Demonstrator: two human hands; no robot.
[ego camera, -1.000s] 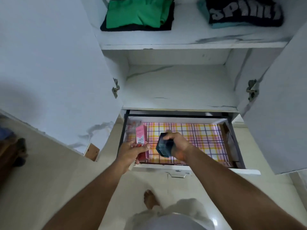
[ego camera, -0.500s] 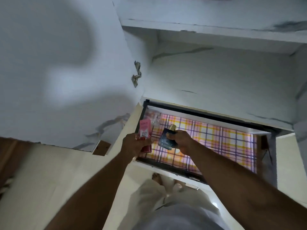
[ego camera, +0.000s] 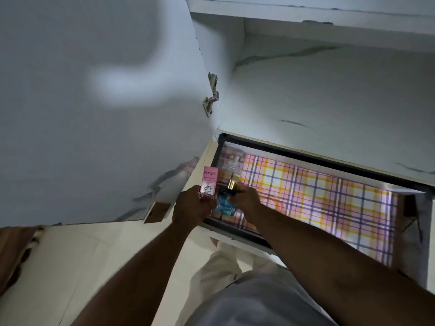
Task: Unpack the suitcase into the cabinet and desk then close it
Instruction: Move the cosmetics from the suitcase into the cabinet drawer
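Head view, left hand (ego camera: 191, 205) grips pink box (ego camera: 209, 182), right hand (ego camera: 247, 198) grips half-hidden blue bottle (ego camera: 224, 205), drawer (ego camera: 235, 237) contents blurred.

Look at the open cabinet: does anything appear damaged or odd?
Yes. The door's lower corner is chipped, baring brown board. Dark cracks run along the shelf.

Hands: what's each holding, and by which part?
Left hand grips the pink box by its lower end. Right hand holds the blue bottle near its gold cap.
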